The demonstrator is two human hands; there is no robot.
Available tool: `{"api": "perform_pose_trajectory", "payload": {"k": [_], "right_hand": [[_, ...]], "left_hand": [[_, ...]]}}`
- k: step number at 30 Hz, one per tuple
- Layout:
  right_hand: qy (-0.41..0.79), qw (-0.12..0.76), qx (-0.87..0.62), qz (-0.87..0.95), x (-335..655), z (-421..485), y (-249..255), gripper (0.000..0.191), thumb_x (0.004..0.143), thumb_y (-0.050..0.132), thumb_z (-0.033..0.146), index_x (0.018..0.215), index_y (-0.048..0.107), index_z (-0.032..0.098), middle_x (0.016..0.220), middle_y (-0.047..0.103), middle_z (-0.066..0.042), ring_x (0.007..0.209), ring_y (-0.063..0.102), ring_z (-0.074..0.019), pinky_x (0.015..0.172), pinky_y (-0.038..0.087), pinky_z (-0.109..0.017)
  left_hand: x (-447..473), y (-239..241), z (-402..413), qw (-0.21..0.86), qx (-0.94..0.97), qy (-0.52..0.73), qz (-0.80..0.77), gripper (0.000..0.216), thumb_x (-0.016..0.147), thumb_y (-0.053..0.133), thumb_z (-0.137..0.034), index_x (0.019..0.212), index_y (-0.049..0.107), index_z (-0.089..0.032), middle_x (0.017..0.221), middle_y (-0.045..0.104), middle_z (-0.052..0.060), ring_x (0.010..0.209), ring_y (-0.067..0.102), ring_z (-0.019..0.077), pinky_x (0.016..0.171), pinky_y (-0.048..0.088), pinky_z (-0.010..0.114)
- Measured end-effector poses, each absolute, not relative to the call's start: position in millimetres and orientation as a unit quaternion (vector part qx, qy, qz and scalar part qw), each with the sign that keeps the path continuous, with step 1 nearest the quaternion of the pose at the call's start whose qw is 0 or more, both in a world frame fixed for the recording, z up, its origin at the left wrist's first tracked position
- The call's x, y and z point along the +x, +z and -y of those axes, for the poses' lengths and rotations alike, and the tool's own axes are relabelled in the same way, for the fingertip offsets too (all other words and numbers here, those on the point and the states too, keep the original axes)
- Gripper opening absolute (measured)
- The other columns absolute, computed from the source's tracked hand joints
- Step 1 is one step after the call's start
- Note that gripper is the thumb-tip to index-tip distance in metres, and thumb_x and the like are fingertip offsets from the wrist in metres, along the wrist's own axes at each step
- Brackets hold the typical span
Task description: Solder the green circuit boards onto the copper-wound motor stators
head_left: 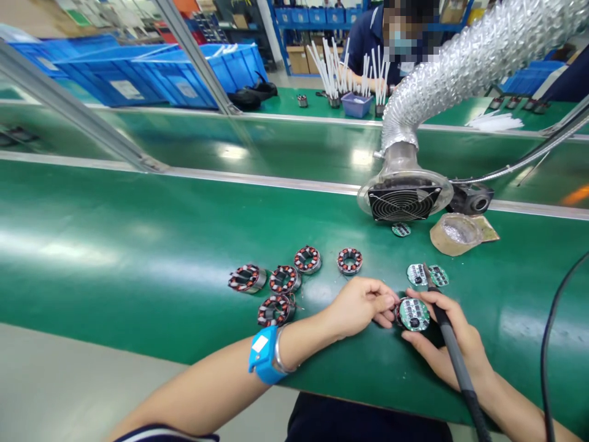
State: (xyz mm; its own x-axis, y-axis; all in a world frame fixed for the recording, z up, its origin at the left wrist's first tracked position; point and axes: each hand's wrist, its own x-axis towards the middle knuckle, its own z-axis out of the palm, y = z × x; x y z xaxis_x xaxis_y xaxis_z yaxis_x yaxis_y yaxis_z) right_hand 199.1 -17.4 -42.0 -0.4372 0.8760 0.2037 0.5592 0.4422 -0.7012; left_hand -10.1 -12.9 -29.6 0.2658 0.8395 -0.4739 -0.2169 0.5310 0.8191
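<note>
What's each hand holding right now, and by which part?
Right hand: round circuit board, by its rim, between thumb and fingers; also soldering iron, by its grey handle. Left hand: fingertips at the board's left side, grip unclear.

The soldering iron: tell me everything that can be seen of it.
The iron is slim and pen-like, with a smooth dark-grey handle, a darker lower end and a narrow, brownish, metal-looking tip. It slants across the right hand, touching it; the exact grip is partly hidden. The tip points away from the person and overlaps two round boards in view; contact cannot be told. The lower end runs off the bottom edge.
</note>
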Motion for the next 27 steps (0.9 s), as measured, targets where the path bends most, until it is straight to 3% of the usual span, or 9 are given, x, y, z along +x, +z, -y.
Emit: {"api": "perform_pose_trajectory", "payload": {"k": [6,15,17,20,23,25,27], "right_hand": [[0.268,0.28,-0.433,0.814,202.5,17.2,-42.9,0.055,0.083,0.069,0.032,0.13,0.041,0.024,0.126,0.063,-0.011,0.114,0.063,-0.0252,0.088,0.059,-0.035],[0.253,0.269,-0.423,0.827,203.9,16.8,-42.6,0.054,0.083,0.069,0.034,0.129,0.043,0.025,0.126,0.064,-0.01,0.113,0.064,-0.026,0.085,0.06,-0.035],[0.259,0.267,-0.421,0.827,204.0,16.7,-42.5,0.055,0.083,0.069,0.034,0.13,0.042,0.025,0.125,0.064,-0.01,0.113,0.064,-0.0254,0.086,0.059,-0.035],[0.271,0.262,-0.426,0.822,204.3,16.0,-43.4,0.055,0.083,0.069,0.034,0.129,0.041,0.025,0.125,0.064,-0.009,0.113,0.064,-0.0246,0.087,0.059,-0.034],[0.283,0.266,-0.43,0.815,203.7,15.4,-43.6,0.055,0.083,0.069,0.033,0.128,0.041,0.025,0.124,0.065,-0.009,0.114,0.063,-0.0246,0.09,0.058,-0.035],[0.289,0.266,-0.428,0.814,202.1,15.6,-42.3,0.055,0.082,0.069,0.032,0.129,0.04,0.025,0.124,0.065,-0.009,0.115,0.063,-0.0248,0.09,0.059,-0.035],[0.29,0.26,-0.429,0.815,200.5,16.2,-40.4,0.055,0.083,0.068,0.032,0.129,0.04,0.025,0.125,0.064,-0.009,0.115,0.062,-0.0248,0.089,0.059,-0.035]], "left_hand": [[-8.5,-23.2,9.3,0.813,0.254,0.251,-0.461,0.03,0.087,0.058,-0.042,0.079,0.05,-0.013,0.06,0.06,-0.001,0.042,0.06,0.0123,0.039,0.052,0.024],[-6.5,-14.0,8.9,0.797,0.314,0.223,-0.466,0.023,0.093,0.045,-0.029,0.075,0.045,-0.015,0.057,0.052,-0.004,0.043,0.056,0.0094,0.047,0.052,0.024],[-5.2,-11.9,13.0,0.745,0.401,0.193,-0.497,0.02,0.095,0.036,-0.026,0.079,0.043,-0.017,0.056,0.053,-0.003,0.045,0.057,0.0116,0.05,0.051,0.026],[-2.7,-12.3,21.4,0.523,0.617,0.187,-0.557,0.004,0.09,0.042,-0.022,0.091,0.042,-0.019,0.069,0.059,0.003,0.059,0.062,0.0199,0.059,0.053,0.034],[-1.6,-17.3,28.7,0.328,0.749,0.167,-0.55,0.018,0.079,0.05,-0.014,0.096,0.043,-0.017,0.085,0.06,0.01,0.075,0.063,0.0264,0.068,0.053,0.04],[-3.8,-20.3,31.3,0.299,0.774,0.176,-0.529,0.016,0.079,0.048,-0.012,0.094,0.044,-0.018,0.089,0.06,0.01,0.079,0.063,0.0253,0.071,0.053,0.038],[-8.2,-21.0,30.5,0.339,0.748,0.215,-0.528,0.007,0.086,0.042,-0.017,0.092,0.045,-0.019,0.085,0.06,0.007,0.075,0.062,0.021,0.07,0.053,0.034]]}}
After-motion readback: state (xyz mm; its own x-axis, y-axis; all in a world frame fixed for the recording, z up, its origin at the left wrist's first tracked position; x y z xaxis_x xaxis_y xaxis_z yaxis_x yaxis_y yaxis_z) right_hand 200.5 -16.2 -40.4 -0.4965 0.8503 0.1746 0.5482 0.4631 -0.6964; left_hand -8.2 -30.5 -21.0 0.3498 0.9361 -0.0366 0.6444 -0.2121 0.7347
